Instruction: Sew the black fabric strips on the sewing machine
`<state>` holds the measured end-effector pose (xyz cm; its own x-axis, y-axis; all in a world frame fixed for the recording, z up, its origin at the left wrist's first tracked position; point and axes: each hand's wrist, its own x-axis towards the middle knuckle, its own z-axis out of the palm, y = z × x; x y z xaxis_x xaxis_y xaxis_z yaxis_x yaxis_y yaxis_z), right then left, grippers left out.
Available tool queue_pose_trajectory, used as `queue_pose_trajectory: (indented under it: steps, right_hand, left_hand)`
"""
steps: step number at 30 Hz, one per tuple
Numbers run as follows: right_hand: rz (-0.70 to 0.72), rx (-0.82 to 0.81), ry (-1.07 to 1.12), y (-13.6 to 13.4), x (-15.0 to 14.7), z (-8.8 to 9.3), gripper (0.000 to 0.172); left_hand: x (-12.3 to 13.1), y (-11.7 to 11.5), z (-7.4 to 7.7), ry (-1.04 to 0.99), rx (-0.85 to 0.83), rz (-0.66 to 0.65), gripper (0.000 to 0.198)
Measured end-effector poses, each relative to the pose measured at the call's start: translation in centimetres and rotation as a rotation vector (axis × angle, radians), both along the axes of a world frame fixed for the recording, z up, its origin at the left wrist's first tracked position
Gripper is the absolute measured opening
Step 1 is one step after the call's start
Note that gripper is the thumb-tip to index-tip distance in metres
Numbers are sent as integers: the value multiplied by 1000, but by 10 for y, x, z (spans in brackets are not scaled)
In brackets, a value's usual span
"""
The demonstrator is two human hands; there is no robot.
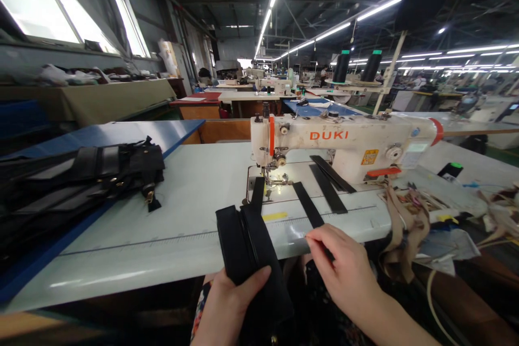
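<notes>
My left hand is closed round a black fabric piece with a folded, zip-like slit, its thumb pressed on top. A short end of this piece reaches up onto the plate below the needle of the sewing machine. To the right, my right hand pinches the near end of a black strip, which lies slanting across the table edge. Two more black strips rest under the machine arm. The lower part of the fabric piece hangs over my lap, in shadow.
Black bag-like pieces with buckles are piled on the left of the sewing table. Beige straps hang over the right edge beside a tray of small items. A black thread cone lies behind them.
</notes>
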<state>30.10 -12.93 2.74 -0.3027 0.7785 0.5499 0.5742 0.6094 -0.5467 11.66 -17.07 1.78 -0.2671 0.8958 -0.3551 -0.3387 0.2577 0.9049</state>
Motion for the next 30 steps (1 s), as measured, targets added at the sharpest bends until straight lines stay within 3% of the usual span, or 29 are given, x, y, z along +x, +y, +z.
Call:
queue_pose_trajectory:
  steps: [5, 9, 15, 20, 30]
  right_hand:
    - [216, -235, -91, -17, 1, 4, 25]
    - [155, -230, -84, -21, -11, 0, 10]
    - [125, -229, -93, -15, -20, -6, 16]
    - [119, -247, -38, -13, -14, -5, 18]
    - [175, -176, 43, -16, -16, -9, 14]
  left_hand:
    - [1, 0, 6, -53, 0, -22, 31]
    - [2, 0, 5, -15, 3, -16, 29]
    - [3, -2, 6, 133, 15, 10, 33]
    - [5, -2, 7, 93, 27, 49, 34]
    - [4, 0, 8, 33, -7, 6, 31]
